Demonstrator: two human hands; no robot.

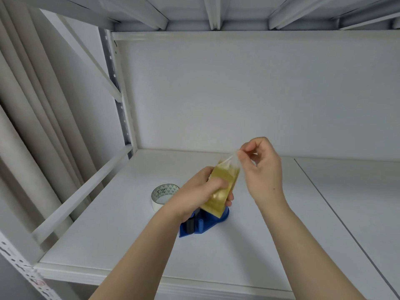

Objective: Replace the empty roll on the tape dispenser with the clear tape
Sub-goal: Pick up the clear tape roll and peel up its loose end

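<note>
White metal shelf (249,245) against a pale wall, with a blue tape dispenser (204,224) standing on it near the middle. Above the dispenser, raised off it: yellowish clear tape roll (223,187), gripped edge-on by the left hand (200,191), fingers wrapped firmly round its rim. Up and right of the dispenser: right hand (263,167), thumb and forefinger pinched tight on the loose tape end (232,158), pulled a little way off the roll. Just left of the dispenser, lying flat on the shelf: white empty roll (163,197) with a triangle-patterned inner core and handwritten marks.
</note>
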